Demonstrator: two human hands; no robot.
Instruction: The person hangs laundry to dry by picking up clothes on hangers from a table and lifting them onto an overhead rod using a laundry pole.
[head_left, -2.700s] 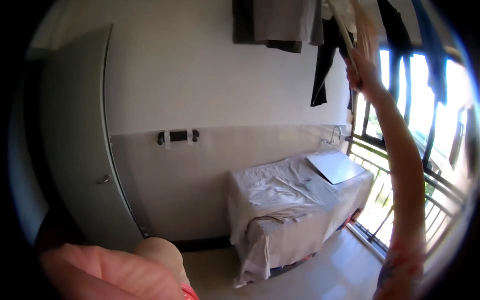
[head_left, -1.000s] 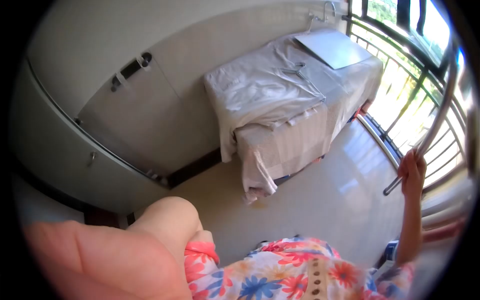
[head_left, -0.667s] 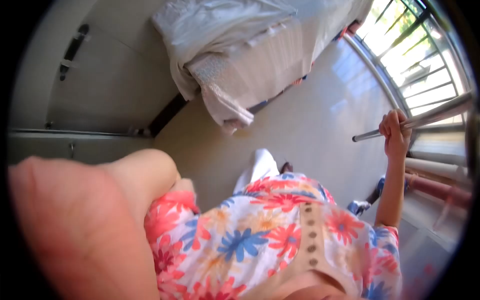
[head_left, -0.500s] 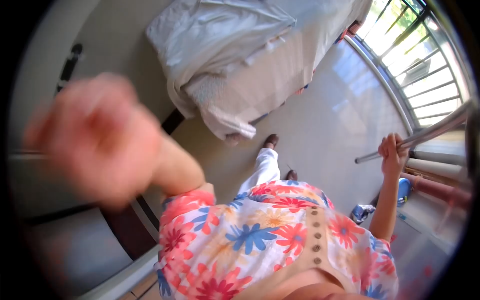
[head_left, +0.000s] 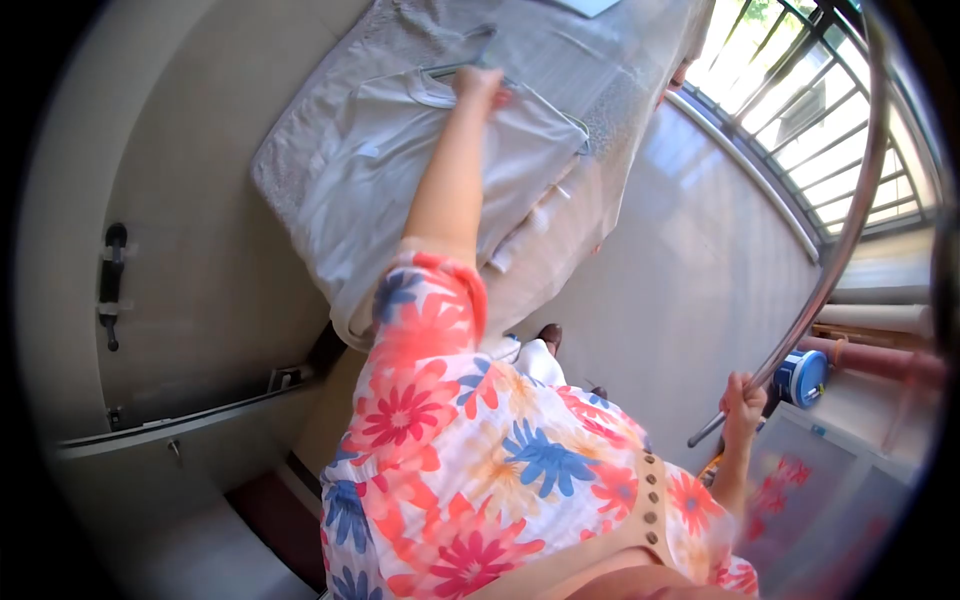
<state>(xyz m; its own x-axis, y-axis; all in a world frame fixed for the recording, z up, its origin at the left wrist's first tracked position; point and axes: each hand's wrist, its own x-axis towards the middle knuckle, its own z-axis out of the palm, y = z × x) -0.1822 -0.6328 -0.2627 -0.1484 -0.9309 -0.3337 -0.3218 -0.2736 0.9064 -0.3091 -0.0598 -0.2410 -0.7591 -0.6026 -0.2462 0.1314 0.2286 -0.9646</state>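
My left hand [head_left: 478,82], a blur by my face half a second ago, now lies on the white shirt [head_left: 400,170] spread over the covered table [head_left: 620,110], its grip hidden; my right hand [head_left: 742,400] stays clamped round the metal pole [head_left: 850,215] above the tiled balcony floor [head_left: 690,290].

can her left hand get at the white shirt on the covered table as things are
Most likely yes: the left hand is stretched out over the covered table and already rests at the collar of the white shirt, with nothing between them. The right hand is busy holding the metal pole.
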